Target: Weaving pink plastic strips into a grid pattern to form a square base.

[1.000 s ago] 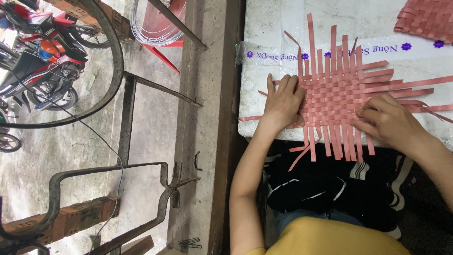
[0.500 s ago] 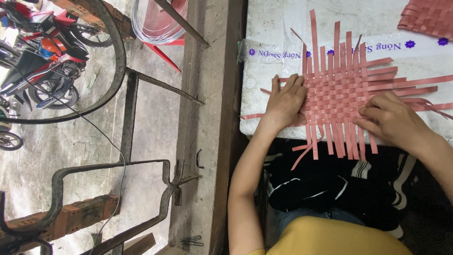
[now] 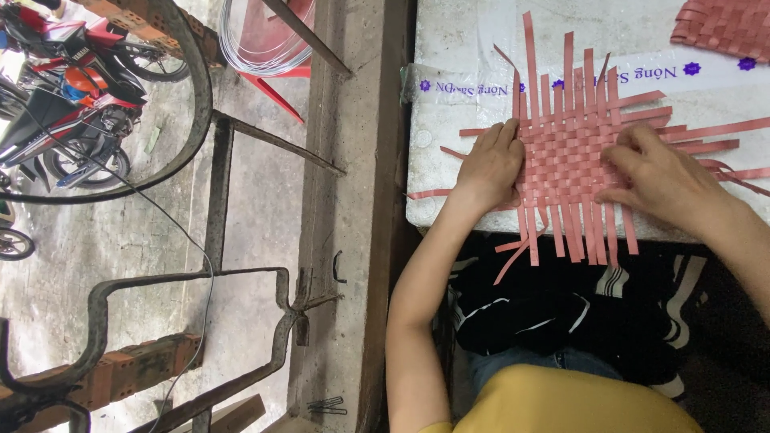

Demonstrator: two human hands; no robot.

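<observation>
Our left hand (image 3: 491,167) and right hand (image 3: 659,178) press flat, fingers spread, hiding parts of the pink strip-woven mat (image 3: 571,152); second mat (image 3: 726,26) cut off.

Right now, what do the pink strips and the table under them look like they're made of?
The pink strips look like thin plastic strapping: flat, even in width, slightly glossy, springy at the loose ends. The table looks like pale stone or concrete, matte and mottled, though I can't be sure.

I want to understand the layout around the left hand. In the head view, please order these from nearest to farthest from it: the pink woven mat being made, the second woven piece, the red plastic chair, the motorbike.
1. Pink woven mat: under the left hand, touching it.
2. Red plastic chair: up and left, on the floor.
3. Second woven piece: table's far top-right corner.
4. Motorbike: far left.
</observation>
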